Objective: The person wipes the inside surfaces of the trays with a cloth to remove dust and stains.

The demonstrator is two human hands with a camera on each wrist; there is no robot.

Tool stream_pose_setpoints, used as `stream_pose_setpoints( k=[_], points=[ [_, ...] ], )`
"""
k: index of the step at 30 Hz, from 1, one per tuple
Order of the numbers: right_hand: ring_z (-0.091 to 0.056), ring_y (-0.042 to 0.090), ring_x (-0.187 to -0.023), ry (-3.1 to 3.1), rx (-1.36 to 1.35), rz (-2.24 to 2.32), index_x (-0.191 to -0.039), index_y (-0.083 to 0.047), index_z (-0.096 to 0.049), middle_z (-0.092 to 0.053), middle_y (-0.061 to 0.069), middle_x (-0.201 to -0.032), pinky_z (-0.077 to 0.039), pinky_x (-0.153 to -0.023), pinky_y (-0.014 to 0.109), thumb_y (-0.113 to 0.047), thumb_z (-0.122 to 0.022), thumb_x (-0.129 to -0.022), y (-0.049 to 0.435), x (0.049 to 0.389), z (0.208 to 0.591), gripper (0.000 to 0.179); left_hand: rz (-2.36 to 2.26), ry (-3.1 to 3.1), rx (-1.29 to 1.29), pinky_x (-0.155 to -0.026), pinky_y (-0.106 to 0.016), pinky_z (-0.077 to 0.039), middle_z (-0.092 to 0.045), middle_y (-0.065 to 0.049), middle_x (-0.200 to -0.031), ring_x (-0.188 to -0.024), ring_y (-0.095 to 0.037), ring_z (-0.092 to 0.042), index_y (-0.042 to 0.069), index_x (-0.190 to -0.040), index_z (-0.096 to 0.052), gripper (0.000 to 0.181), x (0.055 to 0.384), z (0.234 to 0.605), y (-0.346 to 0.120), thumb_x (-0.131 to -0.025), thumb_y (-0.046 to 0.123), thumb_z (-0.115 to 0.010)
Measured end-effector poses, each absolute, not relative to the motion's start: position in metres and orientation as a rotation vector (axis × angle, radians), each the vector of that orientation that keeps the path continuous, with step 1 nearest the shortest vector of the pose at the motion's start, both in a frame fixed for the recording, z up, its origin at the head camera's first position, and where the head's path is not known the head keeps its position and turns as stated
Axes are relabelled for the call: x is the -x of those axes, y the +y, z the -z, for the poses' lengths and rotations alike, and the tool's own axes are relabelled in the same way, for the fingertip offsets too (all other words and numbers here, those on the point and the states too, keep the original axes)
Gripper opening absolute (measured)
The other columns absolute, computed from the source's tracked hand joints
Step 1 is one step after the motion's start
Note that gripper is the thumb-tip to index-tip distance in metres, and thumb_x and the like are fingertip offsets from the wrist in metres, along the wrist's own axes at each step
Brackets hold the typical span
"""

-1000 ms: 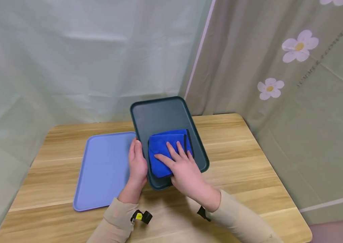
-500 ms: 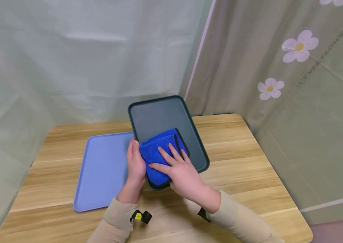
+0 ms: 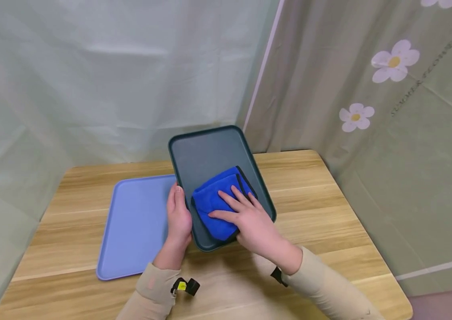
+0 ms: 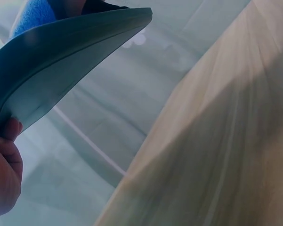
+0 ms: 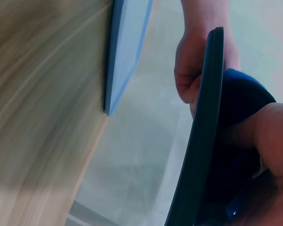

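A dark green tray (image 3: 207,153) is held up off the table, tilted, its underside showing in the left wrist view. My left hand (image 3: 179,220) grips its left rim, thumb along the edge and fingers curled beneath. On the tray's lower half lies a folded blue cloth (image 3: 211,202) with black trim. My right hand (image 3: 254,226) presses on that cloth with its fingers spread. In the right wrist view, the dark tray (image 5: 202,127) stands edge-on between the two hands, and much of the cloth is in shadow there.
A light blue tray (image 3: 138,226) lies flat on the wooden table (image 3: 322,213) at the left, its right part hidden behind the dark tray and left hand. Curtains (image 3: 130,80) hang close behind and beside the table, the right one printed with flowers.
My right hand slid the cloth left toward the tray's rim, then back to the right, and the cloth is now turned somewhat. The dark tray and left hand shifted slightly left.
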State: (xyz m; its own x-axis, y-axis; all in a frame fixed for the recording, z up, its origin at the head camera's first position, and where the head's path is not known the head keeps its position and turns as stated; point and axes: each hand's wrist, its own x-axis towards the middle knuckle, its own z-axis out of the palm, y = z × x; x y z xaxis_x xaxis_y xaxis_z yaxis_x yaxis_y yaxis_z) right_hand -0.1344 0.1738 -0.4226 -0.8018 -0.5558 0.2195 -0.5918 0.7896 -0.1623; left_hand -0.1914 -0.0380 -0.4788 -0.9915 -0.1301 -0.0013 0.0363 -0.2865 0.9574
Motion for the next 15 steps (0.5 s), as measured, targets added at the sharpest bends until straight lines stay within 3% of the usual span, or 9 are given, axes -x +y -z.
stream_pose_setpoints(
  k=[6, 15],
  points=[
    [-0.027, 0.045, -0.158, -2.852, -0.753, -0.373, -0.148, -0.041, -0.064, -0.035, 0.008, -0.172, -0.031, -0.112, 0.081, 0.013, -0.076, -0.077, 0.1777, 0.1370, 0.4248, 0.090, 2.432, -1.769, -0.092, -0.127, -0.046, -0.026, -0.033, -0.014, -0.169, -0.154, -0.028, -0.030, 0.003, -0.169, -0.025, 0.065, 0.1918, 0.4773, -0.0430, -0.118, 0.041, -0.036],
    [-0.027, 0.048, -0.157, -2.878, -0.679, -0.489, -0.149, -0.038, -0.063, -0.036, 0.012, -0.171, -0.034, -0.107, 0.083, 0.018, -0.069, -0.077, 0.1784, 0.1335, 0.4257, 0.091, 2.408, -1.767, -0.048, -0.127, -0.046, -0.027, -0.035, -0.012, -0.169, -0.154, -0.027, -0.031, 0.004, -0.169, -0.027, 0.063, 0.1942, 0.4747, -0.0472, -0.118, 0.041, -0.036]
  ],
)
